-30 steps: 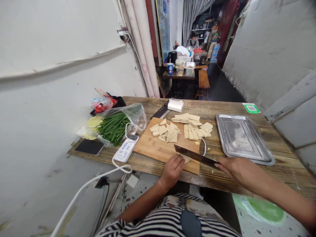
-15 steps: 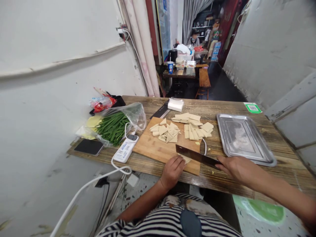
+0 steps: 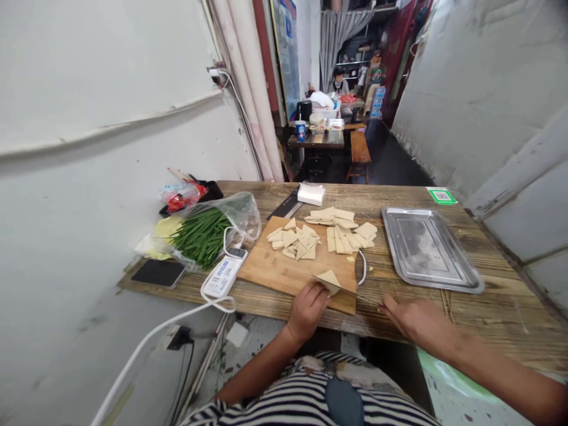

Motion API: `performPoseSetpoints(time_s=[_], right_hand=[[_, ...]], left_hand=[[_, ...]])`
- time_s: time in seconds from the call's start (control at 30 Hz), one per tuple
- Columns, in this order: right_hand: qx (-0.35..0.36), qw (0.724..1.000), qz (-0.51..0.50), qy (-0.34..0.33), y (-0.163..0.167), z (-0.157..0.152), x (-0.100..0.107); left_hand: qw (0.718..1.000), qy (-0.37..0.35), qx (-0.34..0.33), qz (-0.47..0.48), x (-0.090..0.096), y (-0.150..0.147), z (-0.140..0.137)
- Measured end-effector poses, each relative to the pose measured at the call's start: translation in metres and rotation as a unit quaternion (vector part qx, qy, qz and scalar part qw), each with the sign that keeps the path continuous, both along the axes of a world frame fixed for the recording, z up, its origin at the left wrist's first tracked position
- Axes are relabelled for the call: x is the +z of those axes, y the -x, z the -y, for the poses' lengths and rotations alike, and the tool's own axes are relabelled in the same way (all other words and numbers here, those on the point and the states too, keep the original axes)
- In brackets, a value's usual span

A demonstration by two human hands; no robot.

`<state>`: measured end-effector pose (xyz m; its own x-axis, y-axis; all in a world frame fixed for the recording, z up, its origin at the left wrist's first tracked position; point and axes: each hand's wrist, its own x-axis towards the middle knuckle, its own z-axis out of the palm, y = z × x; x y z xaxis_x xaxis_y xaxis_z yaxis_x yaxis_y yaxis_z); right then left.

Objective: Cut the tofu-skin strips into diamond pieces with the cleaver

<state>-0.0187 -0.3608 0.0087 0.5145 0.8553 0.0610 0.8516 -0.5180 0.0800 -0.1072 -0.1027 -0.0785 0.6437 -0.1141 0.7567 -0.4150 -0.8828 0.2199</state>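
Observation:
My right hand (image 3: 419, 322) grips the handle of a kitchen knife (image 3: 350, 291), whose blade is seen almost edge-on. The blade lies across a pale, flat slice of tofu (image 3: 329, 277) near the front edge of the wooden cutting board (image 3: 266, 266). With fingers bent and close together, my left hand (image 3: 309, 307) holds that slice down beside the blade; its fingertips are partly hidden. Farther back on the board sits a pile of cut tofu triangles (image 3: 295, 239). To their right are uncut-looking tofu slices (image 3: 350, 238), fanned and stacked.
A metal tray (image 3: 432, 248) stands right of the board. At the left lie green chives (image 3: 204, 236) in a plastic bag, a white power strip (image 3: 224, 275) with cable, and a phone (image 3: 158, 273). Behind the board are a dark flat blade (image 3: 285, 204) and a white tissue pack (image 3: 311, 194).
The knife has turned from showing its broad side to nearly edge-on, and my right hand has moved slightly lower. More of the slice shows beyond the blade. The camera view has shifted a little.

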Motion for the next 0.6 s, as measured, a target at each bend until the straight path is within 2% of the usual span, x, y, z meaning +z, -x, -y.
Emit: performPoseSetpoints(time_s=[0.1,0.23,0.37,0.47,0.6], right_hand=[[0.042,0.997,0.056,-0.029,0.01,0.005,-0.001],[0.042,0.99,0.084,-0.104,0.009,0.002,0.011],[0.035,0.985,0.111,-0.125,-0.004,-0.006,0.022],[0.017,0.98,0.142,-0.136,-0.017,-0.014,0.025],[-0.015,0.975,0.171,-0.142,-0.031,-0.025,0.021]], left_hand=[[1.0,0.004,0.009,0.003,-0.003,0.0,0.0],[1.0,-0.003,0.018,-0.014,-0.001,0.0,-0.001],[0.999,-0.022,0.021,-0.042,0.005,-0.003,-0.005],[0.996,-0.042,0.039,-0.062,0.007,-0.015,-0.014],[0.991,-0.05,0.086,-0.089,0.008,-0.045,-0.032]])
